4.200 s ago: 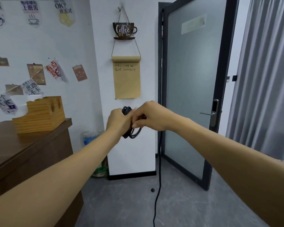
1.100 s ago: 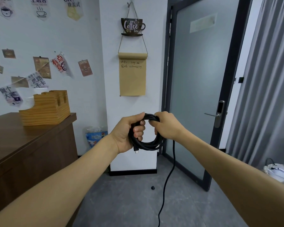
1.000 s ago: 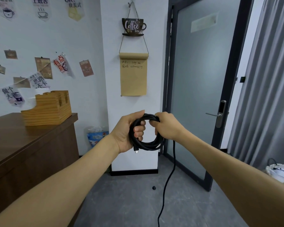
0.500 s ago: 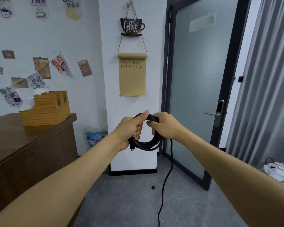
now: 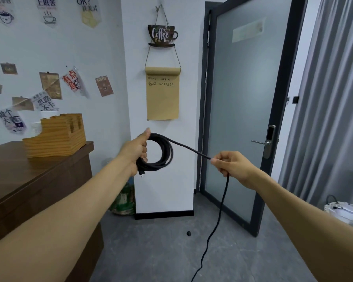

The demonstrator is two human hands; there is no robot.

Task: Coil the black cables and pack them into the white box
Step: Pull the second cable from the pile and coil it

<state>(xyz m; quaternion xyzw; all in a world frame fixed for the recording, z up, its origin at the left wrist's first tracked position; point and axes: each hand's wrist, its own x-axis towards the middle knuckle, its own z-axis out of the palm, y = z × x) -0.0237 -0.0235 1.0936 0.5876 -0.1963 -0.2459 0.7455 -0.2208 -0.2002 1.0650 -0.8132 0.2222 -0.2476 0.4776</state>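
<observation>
Gripping a bundle of loops at centre frame, the left hand (image 5: 135, 153) has its fingers curled round the black cable (image 5: 165, 152) with the thumb laid on top. The right hand (image 5: 230, 164), right of centre, pinches the free run, which stretches taut from the coil and then drops to the grey floor (image 5: 161, 251) and out of the bottom edge. The cable looks light, limp and braided, so it should bend easily but may spring loose unless the loops are held where they cross. 1 connector end dangles below the left hand. A wooden counter (image 5: 29, 180) stands at the left, a frosted glass door (image 5: 243, 110) at the right. No white box is clearly in sight.
</observation>
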